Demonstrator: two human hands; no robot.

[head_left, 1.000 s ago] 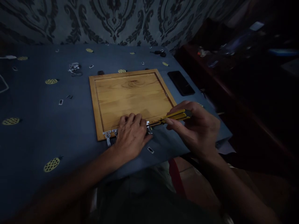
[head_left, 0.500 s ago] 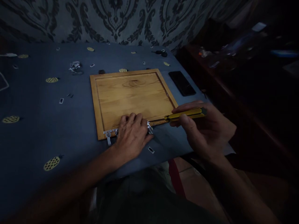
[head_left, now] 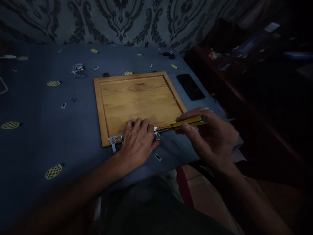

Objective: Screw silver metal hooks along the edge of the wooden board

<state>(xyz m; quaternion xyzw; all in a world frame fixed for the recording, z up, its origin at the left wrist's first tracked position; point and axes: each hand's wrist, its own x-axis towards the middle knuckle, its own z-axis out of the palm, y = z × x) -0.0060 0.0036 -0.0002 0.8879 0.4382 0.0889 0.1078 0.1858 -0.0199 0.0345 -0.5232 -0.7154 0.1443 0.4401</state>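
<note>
A framed wooden panel [head_left: 140, 98] lies flat on the table, with metal hinges [head_left: 112, 141] along its near edge. My left hand [head_left: 137, 140] is clasped over that edge, fingers bent on the wood and thumb beside another metal hinge [head_left: 156, 134]. The palm hides part of the edge. In my right hand [head_left: 210, 137] is a screwdriver with a yellow and black handle [head_left: 187, 123], gripped between thumb and fingers. Its shaft points left along the near edge; where the tip touches is hard to make out.
A black phone [head_left: 190, 86] lies right of the panel. Loose metal hardware [head_left: 78, 69] sits at the back left, with small dark pieces [head_left: 72, 100] nearer. A dark object [head_left: 168, 55] lies far back. The tablecloth [head_left: 80, 130] has pineapple prints; a patterned wall [head_left: 122, 23] stands behind.
My right hand and the screwdriver have shifted left and slightly down, with the handle closer to the hinge. The left hand and panel stay in place.
</note>
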